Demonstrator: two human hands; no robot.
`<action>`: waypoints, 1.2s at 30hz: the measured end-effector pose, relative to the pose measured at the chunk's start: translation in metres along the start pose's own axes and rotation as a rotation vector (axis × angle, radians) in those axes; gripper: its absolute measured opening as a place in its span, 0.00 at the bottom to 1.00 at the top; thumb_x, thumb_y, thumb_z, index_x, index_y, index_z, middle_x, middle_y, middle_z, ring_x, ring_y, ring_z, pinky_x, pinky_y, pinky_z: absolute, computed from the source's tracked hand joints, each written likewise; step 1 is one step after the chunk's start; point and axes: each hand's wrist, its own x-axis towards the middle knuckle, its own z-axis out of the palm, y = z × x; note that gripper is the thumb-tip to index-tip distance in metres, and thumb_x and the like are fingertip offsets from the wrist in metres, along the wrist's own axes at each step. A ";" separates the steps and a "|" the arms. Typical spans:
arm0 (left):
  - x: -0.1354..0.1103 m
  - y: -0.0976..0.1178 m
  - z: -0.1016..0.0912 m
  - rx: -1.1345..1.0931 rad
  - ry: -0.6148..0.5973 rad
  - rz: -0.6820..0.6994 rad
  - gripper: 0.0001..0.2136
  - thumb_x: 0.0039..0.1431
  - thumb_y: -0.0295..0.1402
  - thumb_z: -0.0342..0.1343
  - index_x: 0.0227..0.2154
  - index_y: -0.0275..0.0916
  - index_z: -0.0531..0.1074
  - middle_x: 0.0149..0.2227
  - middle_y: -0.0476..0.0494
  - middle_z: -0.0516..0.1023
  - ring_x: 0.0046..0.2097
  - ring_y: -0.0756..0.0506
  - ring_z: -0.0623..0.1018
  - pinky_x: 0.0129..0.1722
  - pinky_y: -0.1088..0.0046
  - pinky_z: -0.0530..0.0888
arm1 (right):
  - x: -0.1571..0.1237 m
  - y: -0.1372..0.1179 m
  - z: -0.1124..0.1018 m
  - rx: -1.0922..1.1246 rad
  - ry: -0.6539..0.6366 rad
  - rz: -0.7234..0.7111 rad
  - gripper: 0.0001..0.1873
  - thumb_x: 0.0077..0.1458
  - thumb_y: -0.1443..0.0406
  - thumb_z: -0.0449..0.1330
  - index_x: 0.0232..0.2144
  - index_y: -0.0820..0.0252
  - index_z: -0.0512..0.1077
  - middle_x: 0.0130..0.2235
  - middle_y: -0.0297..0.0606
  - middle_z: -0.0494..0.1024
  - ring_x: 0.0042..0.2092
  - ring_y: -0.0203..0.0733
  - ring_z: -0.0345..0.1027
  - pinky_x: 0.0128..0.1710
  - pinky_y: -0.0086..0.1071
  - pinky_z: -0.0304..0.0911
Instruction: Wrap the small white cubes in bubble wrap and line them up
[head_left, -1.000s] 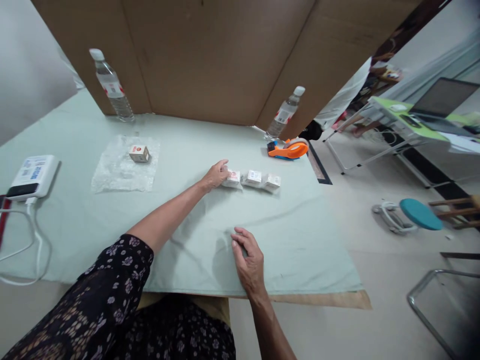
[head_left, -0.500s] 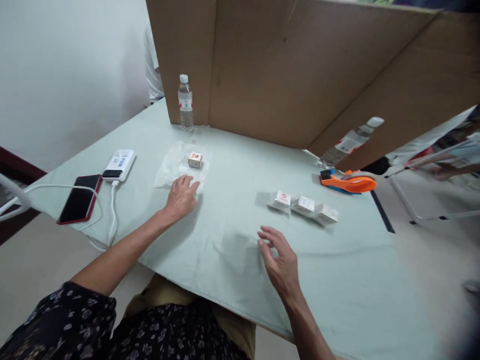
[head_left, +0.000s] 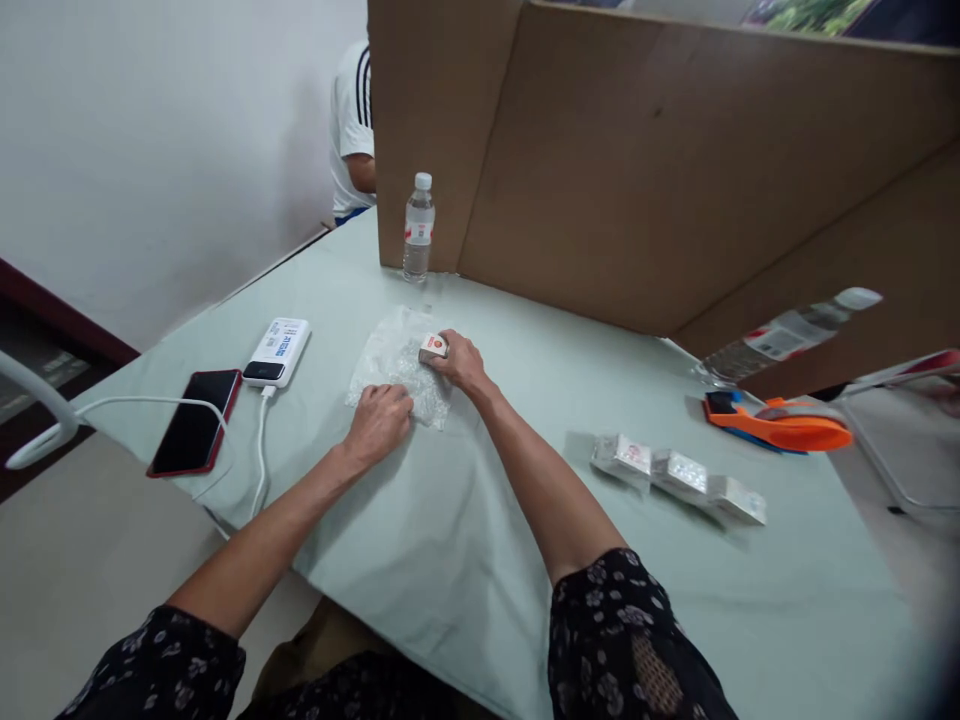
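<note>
A small white box with a red mark point(head_left: 433, 347) sits on a clear bubble-wrap sheet point(head_left: 390, 362) on the pale green table cover point(head_left: 480, 520). My right hand point(head_left: 461, 362) is closed round the box, fingers on its right side. My left hand point(head_left: 379, 425) grips the near edge of the bubble wrap, fingers curled over it. Three wrapped small boxes point(head_left: 679, 477) lie in a row further right, apart from both hands.
A power bank point(head_left: 279, 351) with a white cable and a red-edged phone point(head_left: 193, 422) lie at the left. One water bottle point(head_left: 418, 228) stands by the cardboard screen point(head_left: 660, 170), another point(head_left: 787, 335) at the right. An orange tape dispenser point(head_left: 780, 428) lies right. A person in white point(head_left: 351, 130) sits behind the screen.
My view has swung left. My left hand left the row of wrapped boxes and went to the bubble wrap, now gripping its edge. My right hand reached across and took hold of the small box.
</note>
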 end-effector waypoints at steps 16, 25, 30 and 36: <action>-0.119 0.106 -0.025 -0.103 -0.188 0.252 0.05 0.57 0.24 0.53 0.33 0.36 0.73 0.41 0.38 0.77 0.43 0.39 0.73 0.43 0.58 0.67 | -0.202 0.010 -0.069 0.297 0.064 -0.052 0.18 0.48 0.59 0.64 0.43 0.56 0.73 0.42 0.38 0.80 0.40 0.44 0.72 0.42 0.38 0.66; -0.170 0.122 -0.033 -0.147 -0.257 0.359 0.04 0.58 0.25 0.53 0.35 0.36 0.73 0.46 0.38 0.76 0.46 0.38 0.71 0.46 0.59 0.69 | -0.279 0.008 -0.038 0.266 -0.042 -0.100 0.22 0.50 0.62 0.64 0.49 0.56 0.69 0.48 0.42 0.77 0.46 0.47 0.72 0.43 0.40 0.69; -0.177 0.099 -0.047 -0.197 -0.216 0.400 0.10 0.57 0.25 0.54 0.42 0.37 0.71 0.50 0.37 0.73 0.50 0.38 0.69 0.51 0.59 0.68 | -0.282 0.009 -0.019 0.219 0.009 -0.105 0.22 0.51 0.62 0.64 0.49 0.56 0.69 0.48 0.44 0.78 0.47 0.50 0.72 0.47 0.45 0.67; -0.172 0.075 -0.054 -0.072 -0.230 0.394 0.10 0.56 0.22 0.52 0.40 0.36 0.72 0.45 0.38 0.76 0.47 0.38 0.71 0.49 0.56 0.68 | -0.276 0.019 -0.010 0.271 0.027 -0.120 0.24 0.51 0.62 0.65 0.51 0.56 0.69 0.51 0.44 0.77 0.48 0.49 0.72 0.46 0.44 0.69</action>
